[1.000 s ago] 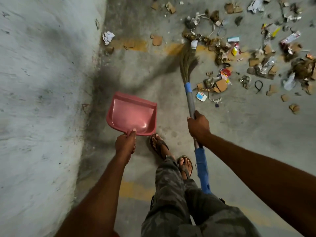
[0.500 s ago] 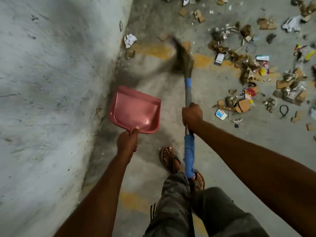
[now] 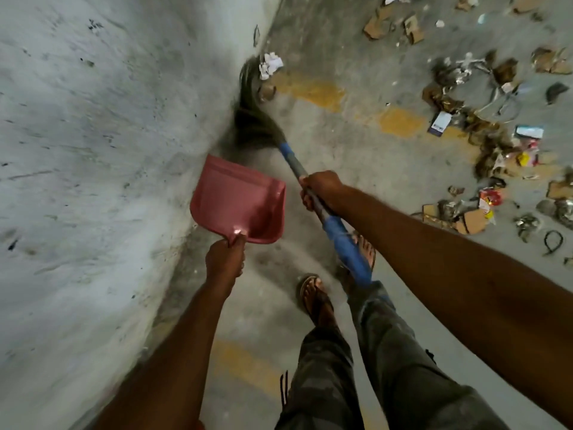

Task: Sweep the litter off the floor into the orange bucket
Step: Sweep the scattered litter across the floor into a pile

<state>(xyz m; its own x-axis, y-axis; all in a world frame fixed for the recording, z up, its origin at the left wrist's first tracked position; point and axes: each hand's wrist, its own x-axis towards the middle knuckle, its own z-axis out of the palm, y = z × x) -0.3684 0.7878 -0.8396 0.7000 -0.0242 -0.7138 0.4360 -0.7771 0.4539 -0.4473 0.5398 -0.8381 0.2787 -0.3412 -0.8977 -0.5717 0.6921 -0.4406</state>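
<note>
My left hand point(image 3: 225, 259) grips the handle of a pink dustpan point(image 3: 238, 200), held above the floor close to the wall. My right hand point(image 3: 321, 189) grips the grey and blue shaft of a broom point(image 3: 338, 234). The broom's dark bristles point(image 3: 252, 119) lie blurred at the foot of the wall, just below a crumpled white paper point(image 3: 270, 65) and a brown scrap point(image 3: 267, 91). Scattered litter point(image 3: 496, 144) of cardboard, wrappers and foil covers the floor at the right. No orange bucket is in view.
A rough grey wall point(image 3: 93, 181) fills the left side. The concrete floor point(image 3: 372, 181) has worn yellow paint marks point(image 3: 313, 91). My sandalled feet point(image 3: 314, 297) stand below the dustpan. A black loop point(image 3: 553, 242) lies at the far right.
The broom head has swung left from the litter pile to the foot of the wall, near the white paper. The view has shifted, so the wall looms larger. The dustpan stays in my left hand.
</note>
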